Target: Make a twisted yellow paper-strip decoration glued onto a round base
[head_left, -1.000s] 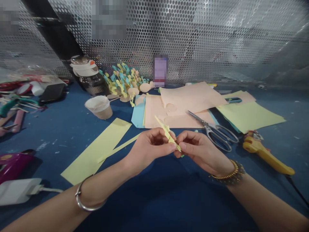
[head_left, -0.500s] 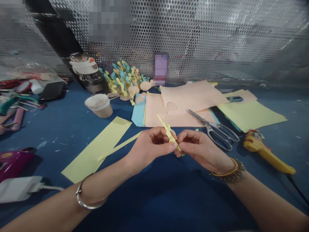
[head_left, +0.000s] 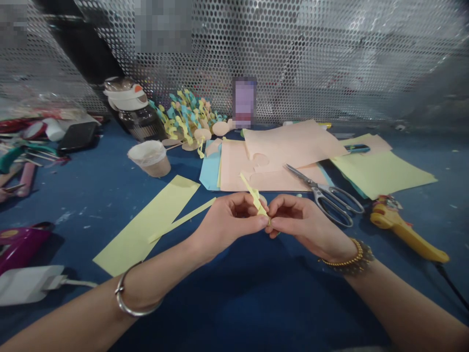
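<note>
Pinching a yellow paper strip (head_left: 255, 198), seen on my remote feed.
At the clock's centre, left hand (head_left: 226, 221) and right hand (head_left: 306, 224) both clamp the strip, its free end toward eleven; scissors (head_left: 313, 187) lie toward two. I judge this a folding step; the next move calls for firm thumb pressure at the lower end.

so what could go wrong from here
The thin yellow paper piece, pinched by the left hand and right hand, might tear or crease. The scissors lie close beyond the right hand and could get knocked. The left hand could also brush aside the loose yellow strip beside it.
</note>
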`<control>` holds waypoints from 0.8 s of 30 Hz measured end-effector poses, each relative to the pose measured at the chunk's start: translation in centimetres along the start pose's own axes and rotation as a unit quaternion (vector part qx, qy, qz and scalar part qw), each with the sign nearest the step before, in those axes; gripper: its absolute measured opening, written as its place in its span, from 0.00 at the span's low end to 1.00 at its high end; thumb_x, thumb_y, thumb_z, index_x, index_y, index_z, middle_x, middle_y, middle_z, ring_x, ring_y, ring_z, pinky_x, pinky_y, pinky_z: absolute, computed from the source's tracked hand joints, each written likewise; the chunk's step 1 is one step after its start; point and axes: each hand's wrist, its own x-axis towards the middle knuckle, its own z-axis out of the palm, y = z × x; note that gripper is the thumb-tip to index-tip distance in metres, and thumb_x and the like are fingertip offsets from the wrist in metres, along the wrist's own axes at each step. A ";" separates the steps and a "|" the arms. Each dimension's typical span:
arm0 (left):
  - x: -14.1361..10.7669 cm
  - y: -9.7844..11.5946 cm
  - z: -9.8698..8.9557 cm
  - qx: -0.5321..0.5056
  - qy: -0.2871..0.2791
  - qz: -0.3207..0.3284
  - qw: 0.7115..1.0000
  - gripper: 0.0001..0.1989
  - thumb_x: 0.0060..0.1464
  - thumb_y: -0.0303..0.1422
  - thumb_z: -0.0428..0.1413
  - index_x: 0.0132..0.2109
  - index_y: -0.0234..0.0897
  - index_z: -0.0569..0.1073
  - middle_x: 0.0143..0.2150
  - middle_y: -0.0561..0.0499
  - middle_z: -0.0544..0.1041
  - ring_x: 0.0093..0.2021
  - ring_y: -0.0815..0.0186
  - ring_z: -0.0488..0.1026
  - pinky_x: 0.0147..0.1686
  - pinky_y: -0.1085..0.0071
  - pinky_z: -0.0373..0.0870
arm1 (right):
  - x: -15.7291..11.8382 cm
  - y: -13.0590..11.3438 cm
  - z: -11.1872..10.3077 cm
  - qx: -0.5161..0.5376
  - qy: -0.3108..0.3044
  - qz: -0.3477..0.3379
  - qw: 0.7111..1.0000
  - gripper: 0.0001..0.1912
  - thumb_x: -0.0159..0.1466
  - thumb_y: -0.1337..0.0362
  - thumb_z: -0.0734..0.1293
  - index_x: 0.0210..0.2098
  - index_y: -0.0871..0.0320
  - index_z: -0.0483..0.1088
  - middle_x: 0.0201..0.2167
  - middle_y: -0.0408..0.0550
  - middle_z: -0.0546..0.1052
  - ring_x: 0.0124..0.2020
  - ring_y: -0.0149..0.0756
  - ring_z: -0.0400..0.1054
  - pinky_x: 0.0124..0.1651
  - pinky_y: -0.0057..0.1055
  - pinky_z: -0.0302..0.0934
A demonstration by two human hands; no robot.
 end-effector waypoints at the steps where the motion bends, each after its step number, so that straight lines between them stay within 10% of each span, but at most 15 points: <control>1: 0.0 0.0 0.0 -0.001 0.002 -0.002 1.000 0.04 0.47 0.24 0.61 0.31 0.36 0.75 0.25 0.59 0.72 0.27 0.77 0.71 0.31 0.81 0.68 | 0.0 0.0 -0.1 -0.006 0.000 -0.003 1.000 0.07 0.53 0.68 0.73 0.30 0.59 0.70 0.25 0.40 0.74 0.27 0.25 0.71 0.32 0.22 0.67; 24: 0.1 0.2 0.6 0.113 0.087 -0.033 0.989 0.04 0.42 0.24 0.59 0.25 0.33 0.70 0.22 0.58 0.70 0.24 0.75 0.65 0.25 0.78 0.60 | -0.5 -0.8 1.6 -0.298 0.091 -0.089 0.946 0.05 0.51 0.72 0.66 0.27 0.58 0.67 0.27 0.41 0.72 0.27 0.28 0.68 0.32 0.27 0.65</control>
